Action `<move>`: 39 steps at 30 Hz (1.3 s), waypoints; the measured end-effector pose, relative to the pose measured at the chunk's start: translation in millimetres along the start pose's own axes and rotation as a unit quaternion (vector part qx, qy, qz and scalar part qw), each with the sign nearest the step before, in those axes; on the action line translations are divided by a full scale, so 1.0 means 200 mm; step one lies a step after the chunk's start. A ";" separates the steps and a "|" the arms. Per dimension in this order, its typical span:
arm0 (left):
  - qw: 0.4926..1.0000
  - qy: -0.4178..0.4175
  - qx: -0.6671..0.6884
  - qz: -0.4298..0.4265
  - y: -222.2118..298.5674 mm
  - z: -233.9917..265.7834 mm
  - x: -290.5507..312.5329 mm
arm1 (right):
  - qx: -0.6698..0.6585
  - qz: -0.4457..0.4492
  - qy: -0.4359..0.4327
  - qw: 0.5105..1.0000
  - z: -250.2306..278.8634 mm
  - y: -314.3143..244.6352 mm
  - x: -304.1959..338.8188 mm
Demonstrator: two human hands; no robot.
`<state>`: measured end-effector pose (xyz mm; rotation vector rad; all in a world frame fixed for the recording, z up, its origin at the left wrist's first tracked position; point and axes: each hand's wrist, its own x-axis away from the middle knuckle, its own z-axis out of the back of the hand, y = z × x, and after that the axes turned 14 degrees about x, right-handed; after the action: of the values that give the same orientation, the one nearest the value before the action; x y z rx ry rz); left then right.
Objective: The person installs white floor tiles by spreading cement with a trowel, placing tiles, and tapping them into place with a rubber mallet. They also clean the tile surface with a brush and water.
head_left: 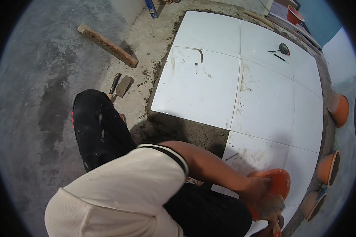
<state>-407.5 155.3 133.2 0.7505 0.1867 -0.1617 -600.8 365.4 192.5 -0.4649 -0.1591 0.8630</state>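
My left arm reaches across to the lower right, where my left hand (256,188) grips the rim of a tilted orange bucket (282,178). Close to the bottom edge, my right hand (269,230) is closed round the orange handle of a trowel. The mortar-smeared blade of that trowel (271,205) lies at the mouth of the bucket. What is inside the bucket is mostly hidden. Beneath and around both hands are white floor tiles (265,103), and a thin nail (232,156) rests on one of them. Left of that tile is a bed of dark mortar (194,130).
A second trowel (120,85) lies by my left knee, below a long brick-coloured bar (108,46). Several orange buckets (338,109) line the right wall. On the far tiles sit a dark round object (284,49) and a black pencil-like stick (279,57). A blue level (151,8) stands at the top.
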 end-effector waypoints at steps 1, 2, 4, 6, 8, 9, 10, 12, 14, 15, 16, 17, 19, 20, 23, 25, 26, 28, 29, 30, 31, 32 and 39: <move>0.998 -0.056 -0.038 0.003 0.00 0.00 -0.06 | 0.012 -0.010 0.017 1.000 0.05 -0.03 0.02; 0.991 -0.113 -0.076 0.007 -0.01 -0.01 -0.11 | 0.021 -0.017 0.030 0.999 0.05 -0.06 0.05; 0.989 0.111 0.088 -0.041 -0.09 -0.21 -0.13 | 0.056 -0.009 0.016 0.998 0.00 -0.08 0.12; 0.988 0.094 0.110 -0.044 -0.12 -0.28 -0.20 | 0.134 0.039 0.003 0.990 -0.05 -0.10 0.17; 0.996 -0.092 0.014 0.007 -0.04 -0.04 -0.19 | 0.074 -0.009 0.048 0.996 0.02 -0.08 0.17; 0.988 -0.153 -0.012 0.028 -0.01 0.04 -0.14 | -0.024 -0.048 0.090 0.994 0.04 -0.13 0.14; 0.989 -0.148 0.008 0.026 0.01 0.07 -0.09 | -0.097 -0.067 0.116 0.986 0.06 -0.18 0.12; 0.994 -0.074 0.055 -0.050 -0.01 0.16 0.07 | -0.162 -0.078 0.119 0.976 0.01 -0.25 0.11; 0.969 0.069 0.128 -0.202 -0.08 0.23 0.27 | -0.117 -0.064 0.062 0.989 -0.12 -0.26 0.13; 0.973 0.049 0.105 -0.200 -0.05 0.32 0.37 | -0.090 -0.056 0.049 0.993 -0.15 -0.25 0.14; 0.979 0.026 0.066 -0.193 -0.05 0.49 0.49 | -0.100 -0.061 0.061 0.991 -0.16 -0.22 0.16; 0.988 -0.025 0.088 -0.121 -0.07 0.64 0.63 | -0.110 -0.072 0.121 0.984 -0.11 -0.23 0.15; 0.970 -0.192 0.101 0.106 -0.01 0.90 0.91 | -0.174 -0.094 0.182 0.963 0.04 -0.28 0.13; 0.966 -0.176 0.131 0.140 -0.04 0.96 1.11 | -0.298 -0.113 0.225 0.921 0.05 -0.41 0.08; 0.812 -0.231 0.200 0.498 0.05 1.29 1.68 | -0.085 -0.070 0.142 0.984 -0.04 -0.29 0.10; 0.708 -0.182 0.260 0.630 0.26 1.54 1.99 | -0.012 -0.044 0.213 0.976 -0.10 -0.30 -0.02; 0.668 -0.143 0.250 0.686 0.31 1.53 2.19 | -0.074 -0.004 0.233 0.970 -0.07 -0.38 -0.11; 0.619 -0.029 0.345 0.704 0.38 1.48 2.40 | -0.159 0.039 0.159 0.974 -0.05 -0.88 -0.38; 0.619 0.061 0.394 0.677 0.46 1.42 2.53 | -0.173 0.060 0.112 0.977 -0.09 -1.09 -0.56; 0.593 0.173 0.444 0.649 0.56 1.33 2.61 | -0.185 0.078 0.044 0.979 -0.26 -1.26 -0.76; 0.576 0.238 0.468 0.626 0.64 1.27 2.64 | -0.201 0.097 -0.022 0.975 -0.46 -1.42 -0.96; 0.537 0.325 0.495 0.601 0.79 1.21 2.67 | -0.238 0.116 -0.104 0.959 -0.79 -1.57 -1.12; 0.500 0.442 0.449 0.594 0.83 1.07 2.71 | -0.123 0.246 -0.057 0.960 -2.06 -2.44 -1.94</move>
<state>177.3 84.2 274.8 1.8188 0.5315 1.6681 -381.8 -337.5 67.9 -0.7038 -0.2654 1.3689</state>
